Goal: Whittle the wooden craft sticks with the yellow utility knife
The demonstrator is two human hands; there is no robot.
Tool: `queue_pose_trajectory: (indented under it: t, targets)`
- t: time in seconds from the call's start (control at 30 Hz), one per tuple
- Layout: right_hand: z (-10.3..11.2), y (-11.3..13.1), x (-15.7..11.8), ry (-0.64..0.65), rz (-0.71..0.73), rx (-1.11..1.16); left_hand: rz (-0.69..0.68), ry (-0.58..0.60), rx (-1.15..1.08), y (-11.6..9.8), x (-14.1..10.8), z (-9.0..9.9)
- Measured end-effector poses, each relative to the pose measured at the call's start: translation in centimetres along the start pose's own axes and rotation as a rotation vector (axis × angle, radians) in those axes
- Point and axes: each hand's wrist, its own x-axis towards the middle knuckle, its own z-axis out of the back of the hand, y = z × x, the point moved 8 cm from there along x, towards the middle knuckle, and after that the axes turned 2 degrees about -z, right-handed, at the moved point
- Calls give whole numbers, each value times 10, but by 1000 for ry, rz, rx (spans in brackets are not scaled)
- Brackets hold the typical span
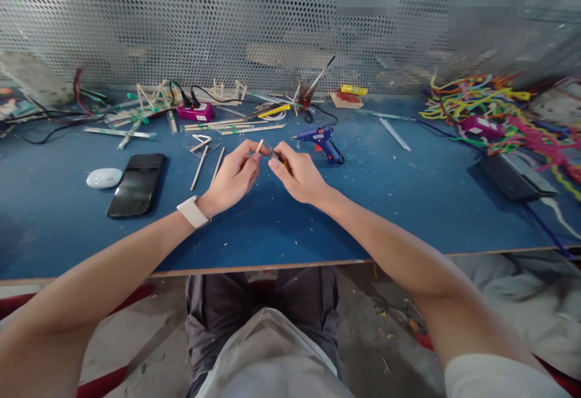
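Note:
My left hand (237,171), with a white band on its wrist, is closed around a short pale wooden stick (259,145) whose end shows above the fingers. Just to its right, my right hand (295,171) is wrapped round a small dark-and-yellowish tool (280,159), mostly hidden by the fingers, so its kind is unclear. The two hands nearly meet over the blue table (272,228). Beyond my right hand lies a blue glue gun (320,138). Beside my left hand rest two loose wooden sticks (198,168) and a small joined stick piece (200,142).
On the left are a black phone (137,185) and a white mouse (104,178). Along the back lie a purple power strip (195,111), a yellow utility knife (275,109) and several stick bundles (236,126). Colourful pipe cleaners (481,104) and a dark box (515,175) are at right.

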Motion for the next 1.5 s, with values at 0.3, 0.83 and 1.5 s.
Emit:
queue_pose_trajectory:
  t: [0.3,0.83,1.5]
  targets:
    - [-2,-3,1,72,-37,-130,-4,21,34,2,-2,-2]
    - [-27,-23,-4,284,-454,562,-240,72,508,-13,-3,2]
    - [-37,-27,-8,95,-552,610,-231,11,562,-4,10,13]
